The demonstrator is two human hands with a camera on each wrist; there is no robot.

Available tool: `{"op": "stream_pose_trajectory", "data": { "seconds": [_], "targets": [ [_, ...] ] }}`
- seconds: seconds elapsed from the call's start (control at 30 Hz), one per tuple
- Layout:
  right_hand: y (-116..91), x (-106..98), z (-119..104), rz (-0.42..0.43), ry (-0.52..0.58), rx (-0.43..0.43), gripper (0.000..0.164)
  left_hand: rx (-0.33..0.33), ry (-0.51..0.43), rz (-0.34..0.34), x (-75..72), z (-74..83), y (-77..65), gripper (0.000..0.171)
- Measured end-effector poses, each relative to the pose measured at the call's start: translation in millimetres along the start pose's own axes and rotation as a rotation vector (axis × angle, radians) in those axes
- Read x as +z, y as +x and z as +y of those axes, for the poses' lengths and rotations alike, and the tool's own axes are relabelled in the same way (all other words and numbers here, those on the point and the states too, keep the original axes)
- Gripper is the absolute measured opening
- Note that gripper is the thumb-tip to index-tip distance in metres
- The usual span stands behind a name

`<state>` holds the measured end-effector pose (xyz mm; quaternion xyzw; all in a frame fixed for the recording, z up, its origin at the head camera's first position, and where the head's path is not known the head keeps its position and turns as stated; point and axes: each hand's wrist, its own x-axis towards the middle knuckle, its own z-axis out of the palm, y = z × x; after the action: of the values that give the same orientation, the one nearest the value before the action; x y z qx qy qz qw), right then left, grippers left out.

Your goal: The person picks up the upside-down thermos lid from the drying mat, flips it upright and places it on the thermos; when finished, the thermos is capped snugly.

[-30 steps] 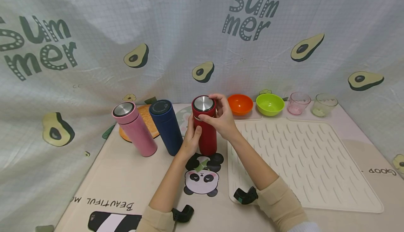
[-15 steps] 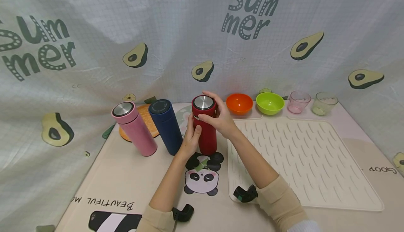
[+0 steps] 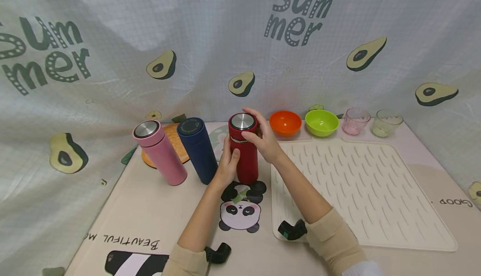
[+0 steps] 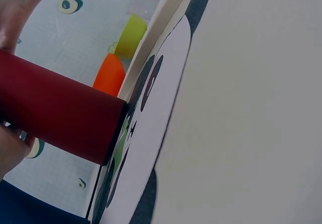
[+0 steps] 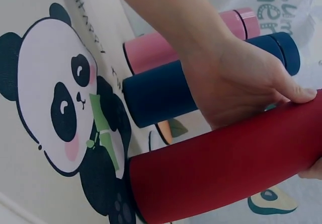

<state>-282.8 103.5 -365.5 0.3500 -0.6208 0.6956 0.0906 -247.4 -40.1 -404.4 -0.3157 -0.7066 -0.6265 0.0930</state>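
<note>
A red thermos bottle [image 3: 248,165] with a shiny steel-topped lid [image 3: 242,122] stands upright on the panda-printed table cover. My left hand [image 3: 226,168] grips its body from the left, thumb [image 5: 297,92] along the near side. Around the lid curls my right hand [image 3: 267,143], its thumb in front and its fingers behind, partly hidden. A thin silver ring [image 3: 239,140] shows between lid and body. In the left wrist view, the bottle's base [image 4: 114,133] meets the table. Left of it stand a blue thermos bottle [image 3: 199,155] and a pink one [image 3: 164,159], both lidded.
An orange bowl [image 3: 285,123], a green bowl [image 3: 322,123] and two clear cups, one pinkish [image 3: 355,121] and one greenish [image 3: 386,123], line the back right. A ridged cream mat [image 3: 360,192] covers the right side. An avocado-print curtain [image 3: 203,38] hangs behind.
My right fingers and thumb have shifted their place around the lid, the thumb now slightly higher and further right. My left hand and the red bottle's body stay where they were.
</note>
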Motion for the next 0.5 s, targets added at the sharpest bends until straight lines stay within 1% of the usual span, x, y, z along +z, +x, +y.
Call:
{"op": "stream_pose_trajectory", "data": {
  "seconds": [0.1, 0.17, 0.3, 0.4, 0.5],
  "targets": [
    [0.0, 1.2, 1.1, 0.033, 0.003, 0.006, 0.063, -0.016, 0.004, -0.002, -0.2, 1.0, -0.4, 0.059],
    [0.2, 1.7, 1.4, 0.038, -0.005, 0.013, 0.065, -0.021, 0.004, -0.003, -0.4, 1.6, -0.9, 0.059],
    [1.0, 1.3, -0.8, -0.004, -0.019, 0.021, 0.063, -0.012, 0.005, 0.000, -0.8, 1.8, -1.4, 0.063],
    [2.2, 0.9, -2.7, -0.028, 0.016, 0.027, 0.064, -0.003, -0.003, 0.001, -0.8, 1.3, -0.9, 0.067],
    [3.6, 1.3, -3.2, -0.003, 0.068, 0.053, 0.062, -0.003, -0.021, -0.002, -0.4, 0.4, 0.1, 0.069]
  ]
}}
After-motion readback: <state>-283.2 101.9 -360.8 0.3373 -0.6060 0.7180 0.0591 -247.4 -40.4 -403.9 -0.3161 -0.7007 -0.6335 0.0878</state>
